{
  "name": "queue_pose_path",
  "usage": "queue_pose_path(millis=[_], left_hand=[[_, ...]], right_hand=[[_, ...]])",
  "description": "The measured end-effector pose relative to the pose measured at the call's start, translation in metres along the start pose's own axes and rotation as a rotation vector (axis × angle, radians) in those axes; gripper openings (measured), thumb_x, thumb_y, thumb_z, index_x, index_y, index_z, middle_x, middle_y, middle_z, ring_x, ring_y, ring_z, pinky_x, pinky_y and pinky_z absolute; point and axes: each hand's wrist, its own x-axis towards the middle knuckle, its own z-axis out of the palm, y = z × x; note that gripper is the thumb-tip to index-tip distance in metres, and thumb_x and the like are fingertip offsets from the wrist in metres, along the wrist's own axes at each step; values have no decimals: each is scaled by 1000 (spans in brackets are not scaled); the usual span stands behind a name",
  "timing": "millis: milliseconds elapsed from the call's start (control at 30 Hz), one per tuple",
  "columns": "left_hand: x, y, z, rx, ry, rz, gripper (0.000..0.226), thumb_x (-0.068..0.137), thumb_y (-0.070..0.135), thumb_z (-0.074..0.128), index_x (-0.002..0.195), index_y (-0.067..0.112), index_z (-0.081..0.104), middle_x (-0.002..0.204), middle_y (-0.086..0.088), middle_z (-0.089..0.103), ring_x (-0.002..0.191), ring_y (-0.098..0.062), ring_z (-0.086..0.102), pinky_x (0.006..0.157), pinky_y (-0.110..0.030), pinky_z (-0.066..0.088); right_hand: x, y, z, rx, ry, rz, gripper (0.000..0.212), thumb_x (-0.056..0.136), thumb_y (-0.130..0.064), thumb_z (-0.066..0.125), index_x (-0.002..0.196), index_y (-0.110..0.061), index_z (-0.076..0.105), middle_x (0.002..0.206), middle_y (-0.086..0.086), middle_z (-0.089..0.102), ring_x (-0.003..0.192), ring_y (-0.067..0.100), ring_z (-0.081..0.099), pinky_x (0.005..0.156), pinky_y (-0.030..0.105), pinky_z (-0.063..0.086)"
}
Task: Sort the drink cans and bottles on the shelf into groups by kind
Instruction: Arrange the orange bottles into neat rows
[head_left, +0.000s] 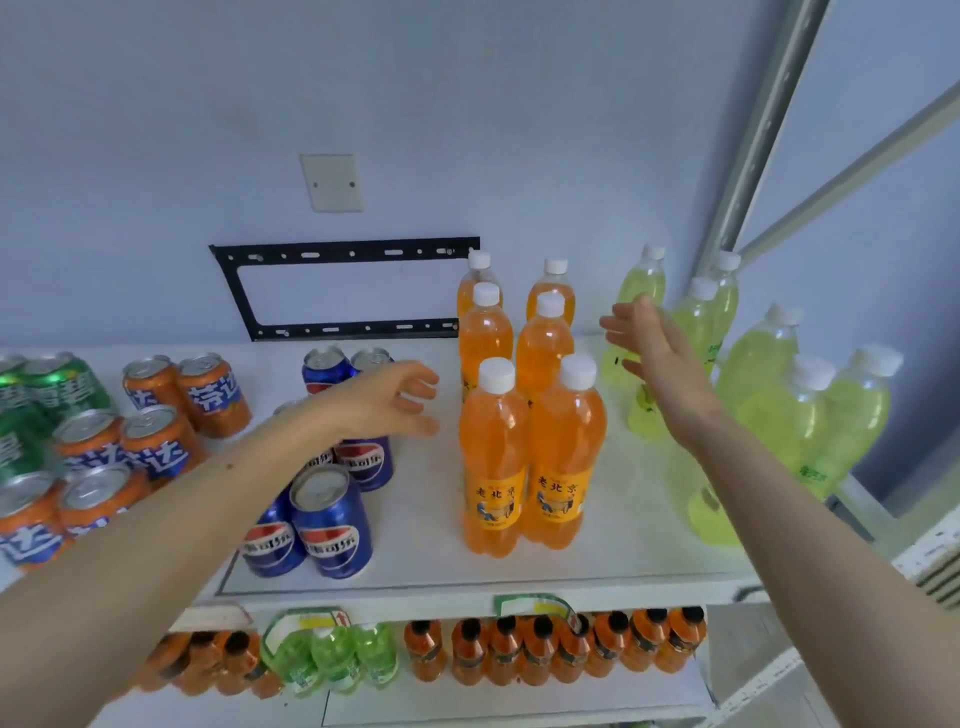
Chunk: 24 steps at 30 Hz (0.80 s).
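The room is bright, with soft, even light and a bluish look on the wall (156, 130). Shadows are faint; small soft ones sit under the orange bottles (530, 452) on the white shelf (415, 499). The tops of the blue cans (332, 519) shine a little. The picture bends at the edges, so the window frame (769, 130) leans. The right hand (654, 348) looks a bit blurry.

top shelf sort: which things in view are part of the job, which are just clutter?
Job: green cans, orange cans, blue cans, orange bottles, yellow-green bottles, left hand, right hand.

Clutter: black wall bracket, blank wall plate, lower-shelf bottles.
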Motion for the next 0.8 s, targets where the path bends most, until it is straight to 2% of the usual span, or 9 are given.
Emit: queue_pose_path(millis=[100, 233, 300, 367, 500, 567, 667, 733, 800], left_hand=[[31, 7, -9, -55, 126, 27, 78, 78, 27, 78, 143, 23, 35, 142, 1, 47, 123, -17, 52, 104, -40, 46], [73, 14, 0, -48, 154, 180, 86, 75, 36, 79, 145, 26, 30, 145, 4, 41, 131, -16, 43, 101, -31, 42], [88, 17, 1, -58, 116, 244, 82, 75, 36, 81, 141, 30, 33, 137, 11, 47, 121, -7, 48, 98, -26, 43], [101, 18, 3, 8, 62, 273, 76, 71, 39, 83, 134, 34, 40, 127, 15, 53, 114, -1, 53, 98, -31, 49], [120, 8, 4, 32, -30, 242, 82, 59, 48, 86, 128, 42, 42, 120, 15, 59, 111, -6, 59, 93, -36, 54], [126, 0, 5, 14, -60, 205, 74, 60, 46, 86, 123, 43, 47, 116, 15, 62, 108, -5, 61, 92, -33, 55], [125, -2, 7, 20, -83, 182, 60, 67, 38, 86, 114, 46, 50, 114, 14, 64, 105, -4, 62, 88, -26, 54], [124, 1, 8, 29, -90, 187, 61, 68, 38, 85, 117, 45, 49, 117, 15, 62, 107, -5, 61, 91, -28, 54], [121, 3, 9, 25, -100, 200, 64, 68, 39, 84, 122, 42, 49, 119, 16, 62, 109, -5, 61, 92, -30, 54]], right_hand=[[32, 5, 16, -68, -51, 32, 54, 89, -71, 37, 122, -30, 51, 127, -8, 58, 119, 12, 54, 105, 43, 43], [57, 14, 39, -133, -219, 61, 56, 87, -62, 55, 131, -27, 49, 125, -7, 58, 115, 12, 57, 88, 27, 47], [64, 15, 44, -148, -290, 38, 45, 86, -53, 62, 124, -29, 53, 115, -11, 63, 105, 1, 61, 77, 15, 48], [67, 17, 47, -137, -337, 27, 34, 85, -45, 67, 114, -31, 57, 104, -14, 67, 91, -8, 64, 71, 9, 48], [76, 28, 51, -154, -332, -12, 44, 78, -54, 71, 113, -31, 59, 106, -10, 69, 97, 2, 66, 84, 25, 54], [81, 34, 53, -158, -298, -30, 37, 78, -52, 72, 104, -27, 63, 96, -7, 71, 90, 8, 68, 82, 34, 56], [83, 38, 57, -142, -251, -52, 22, 82, -41, 73, 94, -25, 63, 85, -7, 70, 80, 7, 67, 76, 31, 55], [83, 39, 59, -144, -225, -54, 21, 82, -41, 72, 93, -25, 63, 84, -9, 70, 78, 6, 66, 74, 29, 54], [84, 38, 58, -128, -213, -53, 21, 83, -41, 72, 92, -25, 63, 83, -7, 70, 78, 9, 67, 74, 32, 55]])
